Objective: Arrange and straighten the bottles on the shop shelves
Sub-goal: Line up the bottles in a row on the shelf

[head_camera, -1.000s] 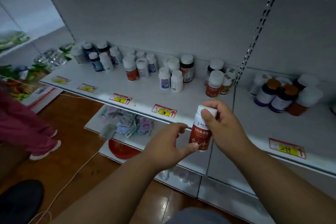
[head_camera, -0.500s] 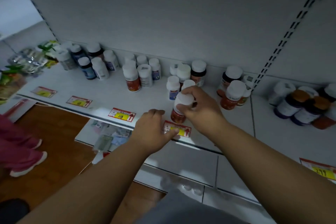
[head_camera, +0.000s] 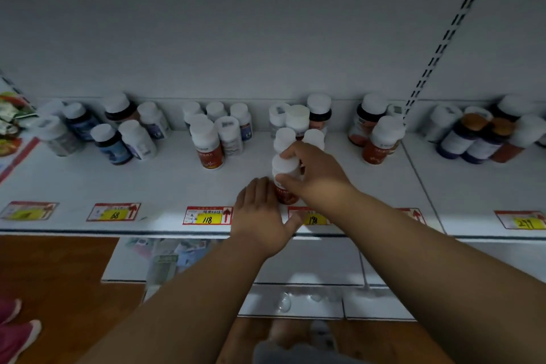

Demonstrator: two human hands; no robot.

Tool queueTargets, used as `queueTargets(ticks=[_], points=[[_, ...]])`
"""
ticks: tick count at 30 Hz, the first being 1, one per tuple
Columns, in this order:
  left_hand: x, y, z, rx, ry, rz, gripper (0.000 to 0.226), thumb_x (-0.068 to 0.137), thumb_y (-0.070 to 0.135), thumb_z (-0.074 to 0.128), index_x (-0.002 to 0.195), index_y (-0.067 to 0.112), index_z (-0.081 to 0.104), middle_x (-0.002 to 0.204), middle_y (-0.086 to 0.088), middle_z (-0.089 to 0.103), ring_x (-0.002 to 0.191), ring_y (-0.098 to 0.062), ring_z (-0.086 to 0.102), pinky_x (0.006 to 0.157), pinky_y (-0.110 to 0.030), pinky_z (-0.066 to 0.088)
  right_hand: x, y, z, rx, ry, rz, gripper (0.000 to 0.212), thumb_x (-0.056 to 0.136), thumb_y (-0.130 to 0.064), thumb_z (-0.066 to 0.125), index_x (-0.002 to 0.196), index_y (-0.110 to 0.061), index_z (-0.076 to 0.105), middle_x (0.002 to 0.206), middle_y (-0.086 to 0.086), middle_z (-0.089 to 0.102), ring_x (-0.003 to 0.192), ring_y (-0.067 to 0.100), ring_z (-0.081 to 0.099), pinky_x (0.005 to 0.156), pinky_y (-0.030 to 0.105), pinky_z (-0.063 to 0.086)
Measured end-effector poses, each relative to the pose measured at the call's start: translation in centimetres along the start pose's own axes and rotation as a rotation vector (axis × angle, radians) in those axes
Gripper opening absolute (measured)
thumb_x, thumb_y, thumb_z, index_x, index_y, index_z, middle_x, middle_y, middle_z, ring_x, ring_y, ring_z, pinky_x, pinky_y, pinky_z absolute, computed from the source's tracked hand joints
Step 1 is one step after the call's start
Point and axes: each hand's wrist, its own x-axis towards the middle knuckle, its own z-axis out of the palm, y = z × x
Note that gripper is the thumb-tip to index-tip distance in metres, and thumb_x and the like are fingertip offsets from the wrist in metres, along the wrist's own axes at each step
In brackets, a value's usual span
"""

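On the shelf (head_camera: 165,183), one bottle (head_camera: 285,183) stands near the front edge, between the two hands and behind a row of price tags (head_camera: 207,215). More bottles (head_camera: 206,145) stand in clusters along the back wall, left and right of it.

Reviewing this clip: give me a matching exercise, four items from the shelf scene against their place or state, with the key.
Items:
1. right hand
2. left hand
3. 118 tag
4. orange-capped bottles

Places or states:
A. far right of the shelf
B. flat on the shelf edge, holding nothing
C. gripping the white-capped red bottle
D. on the shelf front, left of the hands

Pairs: 1-C, 2-B, 3-D, 4-A
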Motion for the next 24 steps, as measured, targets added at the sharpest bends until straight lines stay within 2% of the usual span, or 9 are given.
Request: queueTargets(ticks=[4, 6, 8, 10, 12, 14, 16, 21, 24], points=[[0.0, -0.2, 0.0, 0.042, -0.026, 0.022, 0.087, 0.084, 0.073, 0.024, 0.137, 0.008, 0.045, 0.139, -0.009, 0.047, 0.133, -0.027, 0.035, 0.109, -0.04, 0.026, -0.6, 0.0, 0.4, 0.012, 0.049, 0.02, 0.035, 0.082, -0.029, 0.07, 0.112, -0.021, 0.052, 0.115, -0.001, 0.056, 0.097, 0.016, 0.054, 0.083, 0.032, 0.046], [0.0, -0.2, -0.4, 0.045, -0.045, 0.022, 0.086, 0.083, 0.074, 0.024, 0.138, 0.01, 0.044, 0.139, -0.007, 0.045, 0.132, -0.025, 0.035, 0.11, -0.037, 0.025, -0.8, 0.0, 0.4, 0.006, 0.043, 0.025, 0.038, 0.083, -0.031, 0.07, 0.115, -0.022, 0.051, 0.115, -0.002, 0.054, 0.098, 0.015, 0.053, 0.085, 0.032, 0.046], [-0.2, -0.1, -1.5, -0.011, -0.037, 0.004, 0.081, 0.082, 0.072, 0.033, 0.134, 0.01, 0.046, 0.136, -0.006, 0.048, 0.127, -0.025, 0.04, 0.106, -0.036, 0.03, -1.3, -0.3, 0.2, 0.018, 0.045, 0.02, 0.046, 0.083, -0.033, 0.07, 0.123, -0.022, 0.049, 0.12, -0.002, 0.052, 0.103, 0.011, 0.051, 0.089, 0.028, 0.044], [-0.6, 0.1, -3.3, -0.162, 0.055, -0.023, 0.071, 0.081, 0.063, 0.049, 0.126, 0.008, 0.052, 0.125, -0.01, 0.055, 0.115, -0.028, 0.049, 0.095, -0.039, 0.04, -2.2, -0.3, -0.2, 0.004, 0.11, -0.013, 0.052, 0.084, -0.035, 0.069, 0.129, -0.02, 0.048, 0.126, -0.001, 0.051, 0.108, 0.008, 0.048, 0.092, 0.023, 0.04], [-1.0, 0.3, -5.2, -0.315, 0.242, -0.037, 0.059, 0.08, 0.054, 0.057, 0.118, 0.009, 0.056, 0.114, -0.01, 0.058, 0.104, -0.029, 0.052, 0.087, -0.039, 0.044, -3.2, 0.1, -1.0, -0.019, 0.222, -0.039, 0.046, 0.086, -0.037, 0.067, 0.126, -0.019, 0.051, 0.122, -0.001, 0.053, 0.105, 0.008, 0.049, 0.088, 0.02, 0.04], [-1.1, 0.9, -7.2, -0.415, 0.383, -0.009, 0.05, 0.081, 0.048, 0.057, 0.115, 0.012, 0.055, 0.111, -0.008, 0.057, 0.103, -0.025, 0.049, 0.088, -0.038, 0.043, -4.5, 0.8, -2.4, -0.039, 0.316, -0.028, 0.037, 0.087, -0.04, 0.063, 0.119, -0.023, 0.054, 0.113, -0.007, 0.055, 0.096, -0.001, 0.05, 0.079, 0.013, 0.041], [-0.7, 2.3, -8.9, -0.462, 0.43, 0.073, 0.045, 0.081, 0.043, 0.057, 0.114, 0.012, 0.055, 0.112, -0.006, 0.056, 0.105, -0.023, 0.048, 0.09, -0.036, 0.04, -5.6, 1.9, -4.1, -0.052, 0.376, 0.011, 0.027, 0.087, -0.04, 0.061, 0.111, -0.027, 0.056, 0.105, -0.01, 0.057, 0.086, -0.009, 0.05, 0.071, 0.008, 0.037], [0.6, 8.8, -10.0, -0.457, 0.298, 0.308, 0.043, 0.082, 0.04, 0.058, 0.116, 0.013, 0.058, 0.113, -0.004, 0.058, 0.106, -0.02, 0.05, 0.093, -0.026, 0.034, -8.1, 5.3, -9.5, -0.039, 0.483, 0.047, 0.007, 0.088, -0.034, 0.061, 0.094, -0.032, 0.059, 0.096, -0.009, 0.06, 0.083, 0.001, 0.056, 0.067, 0.018, 0.045], [1.8, 13.6, -8.8, -0.433, 0.209, 0.354, 0.041, 0.083, 0.039, 0.061, 0.117, 0.015, 0.058, 0.115, -0.003, 0.059, 0.106, -0.021, 0.052, 0.091, -0.032, 0.041, -9.4, 7.6, -13.6, -0.028, 0.54, 0.072, 0.014, 0.087, -0.033, 0.062, 0.09, -0.044, 0.053, 0.096, -0.012, 0.061, 0.085, 0.0, 0.057, 0.066, 0.011, 0.04]])
